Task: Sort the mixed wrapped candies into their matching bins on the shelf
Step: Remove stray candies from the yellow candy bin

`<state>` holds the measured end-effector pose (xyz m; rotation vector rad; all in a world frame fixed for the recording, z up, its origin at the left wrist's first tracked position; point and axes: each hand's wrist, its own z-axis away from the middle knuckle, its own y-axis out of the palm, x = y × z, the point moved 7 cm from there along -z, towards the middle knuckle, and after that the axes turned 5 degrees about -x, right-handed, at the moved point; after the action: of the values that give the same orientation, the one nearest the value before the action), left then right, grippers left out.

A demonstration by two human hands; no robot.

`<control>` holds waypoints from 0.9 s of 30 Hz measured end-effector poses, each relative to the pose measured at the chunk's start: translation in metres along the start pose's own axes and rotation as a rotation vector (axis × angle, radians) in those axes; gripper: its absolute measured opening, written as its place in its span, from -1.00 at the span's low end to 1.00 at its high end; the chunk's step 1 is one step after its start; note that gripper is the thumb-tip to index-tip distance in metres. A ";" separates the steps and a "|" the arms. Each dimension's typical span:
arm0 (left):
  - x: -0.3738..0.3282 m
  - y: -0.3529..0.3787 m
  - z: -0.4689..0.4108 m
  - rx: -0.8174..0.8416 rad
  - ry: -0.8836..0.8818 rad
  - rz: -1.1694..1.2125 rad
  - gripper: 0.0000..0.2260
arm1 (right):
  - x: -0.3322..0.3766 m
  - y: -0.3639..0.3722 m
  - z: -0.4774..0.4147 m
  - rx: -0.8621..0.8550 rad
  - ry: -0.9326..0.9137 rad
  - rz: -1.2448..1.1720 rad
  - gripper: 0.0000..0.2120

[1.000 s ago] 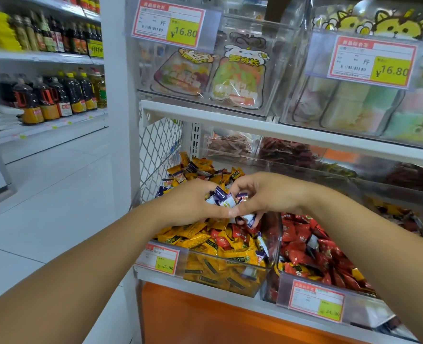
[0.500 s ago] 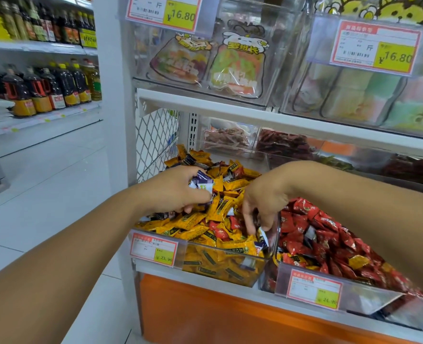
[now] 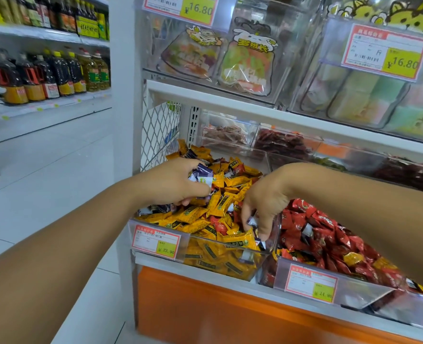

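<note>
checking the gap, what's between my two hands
Mostly heaped yellow candies lie between the left hand, holding purple candies, and the right hand; head view.

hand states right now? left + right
Left hand: closed, gripping purple candies over the yellow-candy bin.
Right hand: closed, pinching one purple-wrapped candy near that bin's right front corner.

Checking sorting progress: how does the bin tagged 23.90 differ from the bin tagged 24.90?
The 23.90 bin holds mostly yellow candies with red and purple strays; the 24.90 bin holds mostly red candies with a few yellow ones. The left hand, gripping purple candies, and the right hand, pinching a purple candy, are over the 23.90 bin; neither reaches into the 24.90 bin. Both are clear bins, side by side.
</note>
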<state>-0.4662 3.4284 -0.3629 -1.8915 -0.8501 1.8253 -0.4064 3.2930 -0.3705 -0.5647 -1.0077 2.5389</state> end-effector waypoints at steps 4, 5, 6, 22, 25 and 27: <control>-0.001 0.003 -0.001 0.007 0.018 0.014 -0.88 | 0.002 0.000 0.001 -0.013 -0.004 -0.008 -0.63; -0.001 0.003 -0.002 0.005 0.018 0.010 -0.88 | 0.003 -0.001 0.001 -0.030 -0.011 -0.032 -0.66; -0.002 0.004 -0.002 0.006 0.018 0.011 -0.87 | 0.003 -0.003 0.002 -0.057 -0.022 -0.064 -0.71; -0.003 0.005 -0.002 0.003 0.025 0.029 -0.86 | 0.007 -0.004 0.018 -0.017 -0.004 -0.108 -0.52; 0.000 0.006 -0.004 0.004 0.007 0.028 -0.82 | 0.005 -0.005 0.024 -0.018 -0.011 -0.172 -0.55; 0.000 0.007 -0.006 0.008 0.006 0.014 -0.81 | 0.006 -0.005 0.026 -0.013 -0.035 -0.204 -0.65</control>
<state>-0.4593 3.4240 -0.3666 -1.9018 -0.8278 1.8280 -0.4236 3.2844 -0.3509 -0.3994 -1.0383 2.3715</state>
